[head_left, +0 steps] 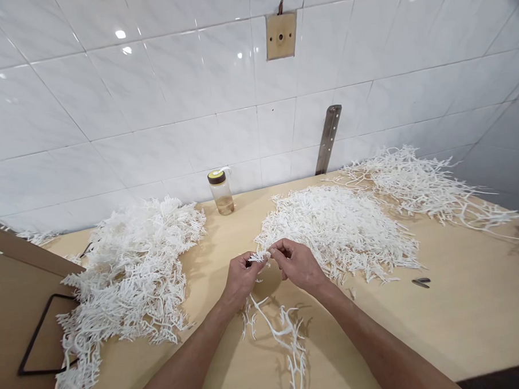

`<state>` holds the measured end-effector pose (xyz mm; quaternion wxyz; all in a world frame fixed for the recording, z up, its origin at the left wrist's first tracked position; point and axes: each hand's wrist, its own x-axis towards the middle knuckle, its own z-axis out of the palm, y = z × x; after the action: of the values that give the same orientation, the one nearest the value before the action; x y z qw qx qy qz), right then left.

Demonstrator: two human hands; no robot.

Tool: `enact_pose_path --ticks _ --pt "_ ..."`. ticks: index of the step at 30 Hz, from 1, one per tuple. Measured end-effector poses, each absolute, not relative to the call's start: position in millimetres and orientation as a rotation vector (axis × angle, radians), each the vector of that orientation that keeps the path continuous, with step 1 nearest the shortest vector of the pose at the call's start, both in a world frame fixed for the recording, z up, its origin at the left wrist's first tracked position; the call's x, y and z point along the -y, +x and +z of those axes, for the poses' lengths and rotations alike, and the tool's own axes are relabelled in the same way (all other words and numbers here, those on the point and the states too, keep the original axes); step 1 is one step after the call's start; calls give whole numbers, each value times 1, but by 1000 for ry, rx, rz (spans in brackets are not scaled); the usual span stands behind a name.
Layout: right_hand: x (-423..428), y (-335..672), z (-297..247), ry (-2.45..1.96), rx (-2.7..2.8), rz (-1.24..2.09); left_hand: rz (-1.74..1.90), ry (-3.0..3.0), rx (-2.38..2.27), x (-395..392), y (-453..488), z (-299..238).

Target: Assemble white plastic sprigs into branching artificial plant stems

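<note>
- Branched white strand: between the forearms.
- Left hand: thumb and finger pinching white sprig. Right hand: fingertips pinched on its right end.
- I'd grip close, pull gently; thin tips look fragile.
- Middle pile: just beyond; keep right knuckles clear.

This looks like a small workshop, though a room in a home cannot be ruled out: a pale, wood-toned table stands against a glossy white-tiled wall, with a square plate set into it. What points to a workshop is material in bulk, since branching white strands cover much of the tabletop in a left heap, a middle heap and a right heap. A bottle and an upright metal strip stand by the wall.
</note>
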<state>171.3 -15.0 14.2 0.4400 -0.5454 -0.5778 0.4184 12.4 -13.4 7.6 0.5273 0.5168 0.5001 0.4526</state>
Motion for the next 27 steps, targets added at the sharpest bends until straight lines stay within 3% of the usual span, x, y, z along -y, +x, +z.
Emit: enact_pose_path --ticks 27 --pt "15 177 15 -1328 1604 1161 1194 1499 -1325 16 13 0"
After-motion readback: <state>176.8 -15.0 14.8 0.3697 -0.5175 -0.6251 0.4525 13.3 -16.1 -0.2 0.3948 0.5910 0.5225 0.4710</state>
